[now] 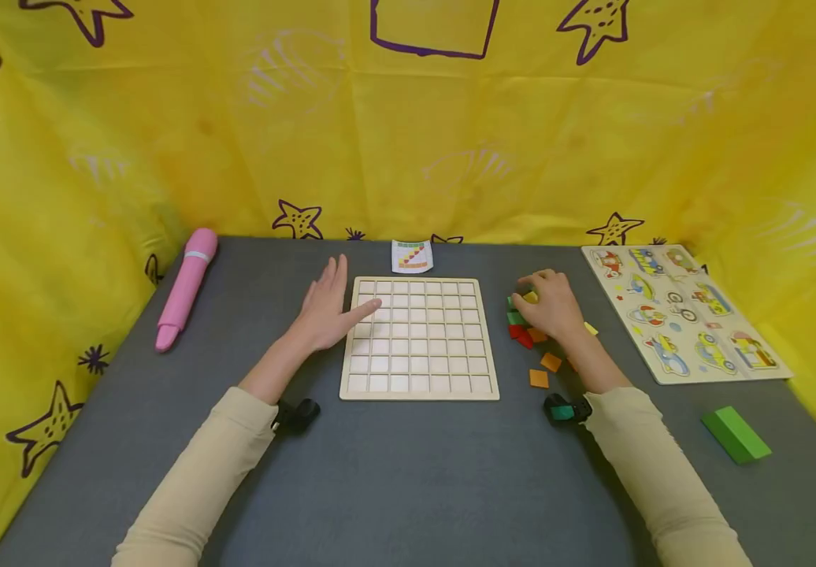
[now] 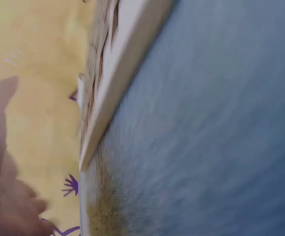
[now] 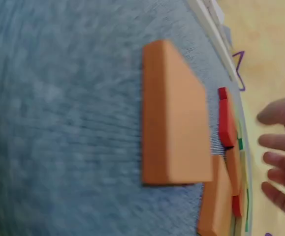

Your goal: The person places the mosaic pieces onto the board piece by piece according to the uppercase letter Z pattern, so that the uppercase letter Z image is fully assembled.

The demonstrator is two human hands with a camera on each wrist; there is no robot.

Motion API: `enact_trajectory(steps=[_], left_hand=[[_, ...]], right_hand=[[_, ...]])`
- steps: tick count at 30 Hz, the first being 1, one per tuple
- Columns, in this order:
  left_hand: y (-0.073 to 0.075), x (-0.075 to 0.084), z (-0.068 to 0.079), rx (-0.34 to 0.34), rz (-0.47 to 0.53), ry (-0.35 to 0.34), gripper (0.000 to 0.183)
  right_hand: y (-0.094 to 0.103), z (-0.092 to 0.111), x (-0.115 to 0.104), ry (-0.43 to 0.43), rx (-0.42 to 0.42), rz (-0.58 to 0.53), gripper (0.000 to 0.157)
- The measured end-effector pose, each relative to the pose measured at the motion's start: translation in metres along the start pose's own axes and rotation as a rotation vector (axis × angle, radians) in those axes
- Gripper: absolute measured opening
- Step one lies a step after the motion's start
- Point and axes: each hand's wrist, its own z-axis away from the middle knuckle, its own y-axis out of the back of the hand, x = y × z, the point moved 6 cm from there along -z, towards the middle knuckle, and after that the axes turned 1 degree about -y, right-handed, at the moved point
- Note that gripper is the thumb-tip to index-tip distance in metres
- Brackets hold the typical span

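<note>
A pale wooden grid board [image 1: 418, 396], with rows of square cells, lies in the middle of the table. My left hand [image 1: 328, 311] is at its left edge, fingers straight and thumb stretched out over the cells; nothing is in it. Over a loose heap of small coloured tiles to the right of the board is my right hand [image 1: 553, 303], partly covering them. Red tiles [image 1: 521, 335], green tiles [image 1: 516, 318] and orange tiles [image 1: 539, 379] show around it. In the right wrist view the fingers [image 3: 280, 142] are spread and slightly bent, holding nothing, beyond a near orange tile [image 3: 186, 132].
Behind the board lies a small pattern card [image 1: 412, 257]. A pink wand-shaped object [image 1: 187, 290] is at the far left. To the right are a picture puzzle board [image 1: 684, 331] with vehicles and a green block [image 1: 736, 435]. Yellow patterned cloth [image 1: 422, 150] surrounds the table.
</note>
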Motion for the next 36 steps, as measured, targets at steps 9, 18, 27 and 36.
enact_trajectory(steps=[9,18,27,36], left_hand=[[-0.031,0.000,0.030,-0.220,0.073,-0.067,0.110],[-0.037,-0.004,0.034,-0.185,-0.006,-0.137,0.107],[-0.038,-0.007,0.033,-0.140,-0.051,-0.178,0.101],[-0.038,-0.004,0.034,-0.140,-0.129,-0.228,0.093]], right_hand=[[0.000,0.001,0.002,0.129,-0.074,0.017,0.028],[-0.002,-0.003,0.007,0.125,-0.104,-0.015,0.033],[-0.001,-0.007,-0.002,0.097,-0.090,-0.067,0.029],[-0.020,-0.023,-0.051,-0.014,-0.092,-0.340,0.035]])
